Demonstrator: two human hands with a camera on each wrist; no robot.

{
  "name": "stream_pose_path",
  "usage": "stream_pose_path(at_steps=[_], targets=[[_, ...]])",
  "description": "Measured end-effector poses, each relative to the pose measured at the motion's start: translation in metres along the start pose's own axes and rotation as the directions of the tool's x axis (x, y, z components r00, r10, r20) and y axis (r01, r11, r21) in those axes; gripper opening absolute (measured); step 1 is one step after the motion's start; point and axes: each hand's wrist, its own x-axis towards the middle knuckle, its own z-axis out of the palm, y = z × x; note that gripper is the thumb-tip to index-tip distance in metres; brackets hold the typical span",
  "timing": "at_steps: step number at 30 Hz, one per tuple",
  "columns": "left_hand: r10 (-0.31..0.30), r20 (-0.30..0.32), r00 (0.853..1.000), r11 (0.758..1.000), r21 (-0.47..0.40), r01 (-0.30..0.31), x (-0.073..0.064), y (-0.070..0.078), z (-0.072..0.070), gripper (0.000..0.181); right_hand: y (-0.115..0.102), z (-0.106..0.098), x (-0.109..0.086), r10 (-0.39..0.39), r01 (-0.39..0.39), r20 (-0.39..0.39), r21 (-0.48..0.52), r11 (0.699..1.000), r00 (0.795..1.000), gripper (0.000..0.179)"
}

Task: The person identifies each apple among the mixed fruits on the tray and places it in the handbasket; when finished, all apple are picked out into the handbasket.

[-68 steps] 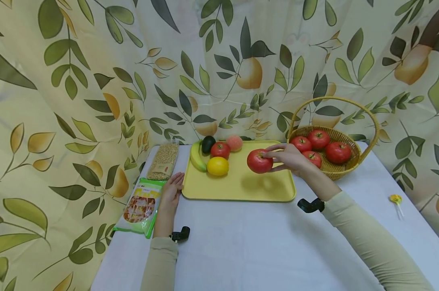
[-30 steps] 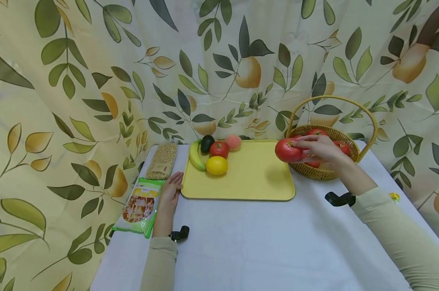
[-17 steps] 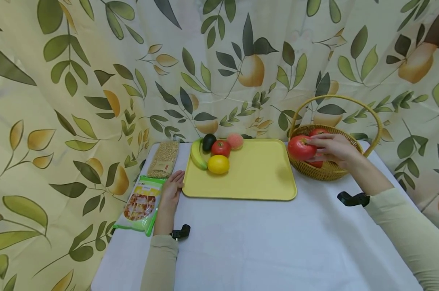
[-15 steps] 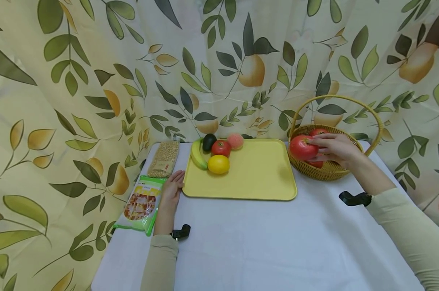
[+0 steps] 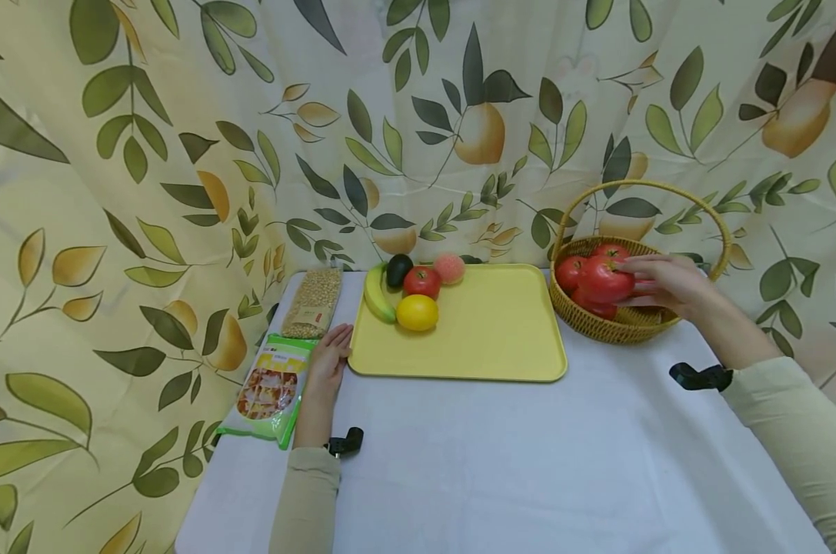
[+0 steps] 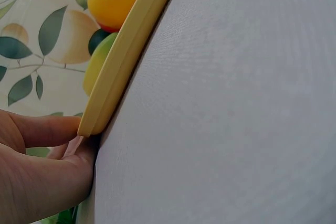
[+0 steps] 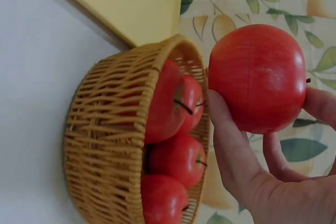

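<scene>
My right hand (image 5: 667,281) holds a red apple (image 5: 606,278) by the fingertips above the wicker basket (image 5: 614,331). In the right wrist view, this apple (image 7: 257,80) is clear of the basket's rim, its stem towards my hand (image 7: 283,192). Several more red apples (image 7: 176,161) lie inside the basket. My left hand (image 5: 329,362) is at the left edge of the yellow tray (image 5: 487,346); in the left wrist view its finger and thumb grip the tray's rim (image 6: 113,80).
On the tray's left lie a banana (image 5: 378,296), a dark green avocado-like fruit (image 5: 398,271), a red apple-like fruit (image 5: 421,282), a lemon (image 5: 418,312) and a peach (image 5: 449,269). Beside it are a bag of grains (image 5: 312,302) and a green food packet (image 5: 268,388). The basket's handle (image 5: 639,183) arches overhead.
My right hand has carried the apple rightwards from above the tray to over the basket, uncovering an apple at the basket's left. My left hand stays at the tray's edge.
</scene>
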Motion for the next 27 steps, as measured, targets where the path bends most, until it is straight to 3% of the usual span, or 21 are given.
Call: stream_pose_path(at_steps=[6, 13, 25, 27], targets=[[0.003, -0.006, 1.0, 1.0, -0.015, -0.003, 0.0, 0.001, -0.002, 0.071, 0.003, -0.012, 0.001, 0.037, -0.036, -0.028, 0.017, 0.999, 0.999, 0.036], [0.006, -0.005, 1.0, 1.0, -0.019, -0.006, 0.001, 0.001, -0.006, 0.073, 0.01, -0.022, 0.0, 0.046, -0.045, -0.057, 0.03, 0.999, 0.997, 0.006], [0.002, -0.003, 1.0, 1.0, -0.023, -0.002, -0.001, 0.001, -0.007, 0.073, 0.028, -0.033, 0.003, -0.023, 0.006, -0.104, -0.159, 0.987, 0.994, 0.016], [-0.001, -0.003, 1.0, 1.0, -0.025, 0.001, -0.001, 0.001, -0.007, 0.073, 0.03, -0.033, 0.003, -0.03, 0.004, -0.118, -0.211, 0.977, 0.993, 0.035]])
